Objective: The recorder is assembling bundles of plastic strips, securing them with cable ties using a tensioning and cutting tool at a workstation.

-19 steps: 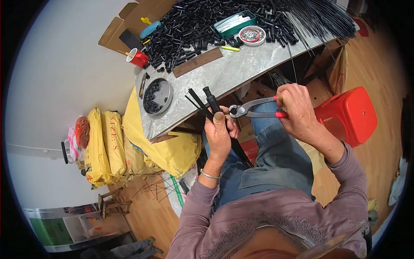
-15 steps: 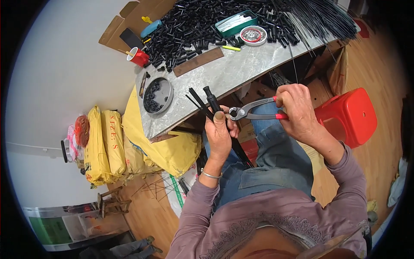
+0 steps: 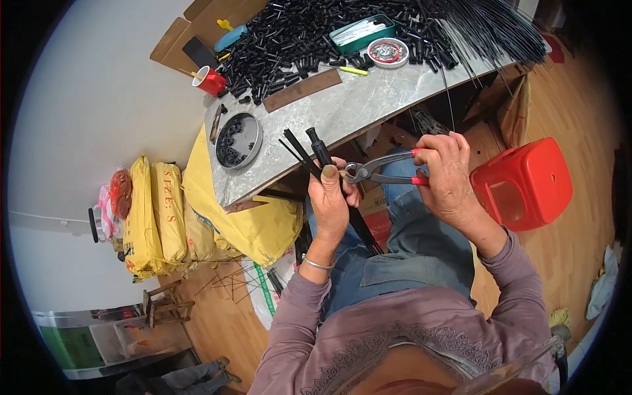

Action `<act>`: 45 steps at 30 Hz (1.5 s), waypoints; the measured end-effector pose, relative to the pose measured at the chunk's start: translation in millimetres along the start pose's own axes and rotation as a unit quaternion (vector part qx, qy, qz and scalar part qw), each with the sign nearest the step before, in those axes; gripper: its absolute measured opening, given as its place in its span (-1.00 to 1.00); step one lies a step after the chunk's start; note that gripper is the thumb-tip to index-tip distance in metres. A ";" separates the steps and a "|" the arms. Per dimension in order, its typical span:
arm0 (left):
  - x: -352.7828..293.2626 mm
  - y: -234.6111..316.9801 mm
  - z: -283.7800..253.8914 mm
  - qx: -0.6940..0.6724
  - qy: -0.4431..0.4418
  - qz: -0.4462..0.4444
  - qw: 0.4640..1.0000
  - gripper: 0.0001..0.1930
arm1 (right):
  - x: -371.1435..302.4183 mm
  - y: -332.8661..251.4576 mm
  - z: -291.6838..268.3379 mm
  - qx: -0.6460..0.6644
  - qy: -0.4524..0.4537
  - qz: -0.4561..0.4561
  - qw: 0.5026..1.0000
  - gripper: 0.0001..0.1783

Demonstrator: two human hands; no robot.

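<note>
My left hand (image 3: 330, 209) is closed round a bundle of thin black rods (image 3: 361, 230) that slants up from my lap, its thumb pressed on top. A black stepped tube (image 3: 318, 147) stands out above the fist among the rod ends. In my right hand (image 3: 447, 176) is a pair of pincers (image 3: 366, 172) with red grip ends, its handles spread apart. The pincers' jaws are at my left fingertips, beside the rods. What lies between the jaws is too small to make out.
On the grey table (image 3: 309, 122) lie a heap of black tube parts (image 3: 296, 46), a round tin (image 3: 261, 141), a flat brown bar (image 3: 303, 91), a green tray (image 3: 362, 49) and long black rods (image 3: 490, 33). A red stool (image 3: 550, 178) stands right, yellow sacks (image 3: 168, 210) left.
The whole view has shifted a little. The pincers' handles have tilted slightly, and my right wrist is a bit lower and closer in. Both hands keep their holds.
</note>
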State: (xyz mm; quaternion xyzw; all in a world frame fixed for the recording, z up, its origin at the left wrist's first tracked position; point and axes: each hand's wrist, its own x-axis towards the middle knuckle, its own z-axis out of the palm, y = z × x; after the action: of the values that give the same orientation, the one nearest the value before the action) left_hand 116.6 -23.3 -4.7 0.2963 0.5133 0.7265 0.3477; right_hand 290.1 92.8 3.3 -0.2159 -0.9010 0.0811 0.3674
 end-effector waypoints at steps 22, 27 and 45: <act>-5.3 -3.1 10.1 0.089 -0.033 0.007 0.995 -0.50 | -15.9 8.2 -29.0 0.643 -0.538 0.320 0.442 -0.76; -5.1 -0.3 10.5 0.019 -0.054 0.012 0.998 -0.45 | 1.4 25.8 -45.9 0.415 -0.384 0.217 0.796 -0.86; -12.1 8.1 11.2 0.056 -0.004 -0.019 0.998 -0.39 | -58.3 8.0 -12.8 0.792 -0.421 0.387 0.216 -0.77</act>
State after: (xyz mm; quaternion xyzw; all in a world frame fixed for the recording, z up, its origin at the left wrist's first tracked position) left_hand 130.8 -28.8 5.4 0.3086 0.5570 0.6887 0.3466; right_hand 338.8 73.6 -26.5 -0.0700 -0.2014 0.9637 -0.1606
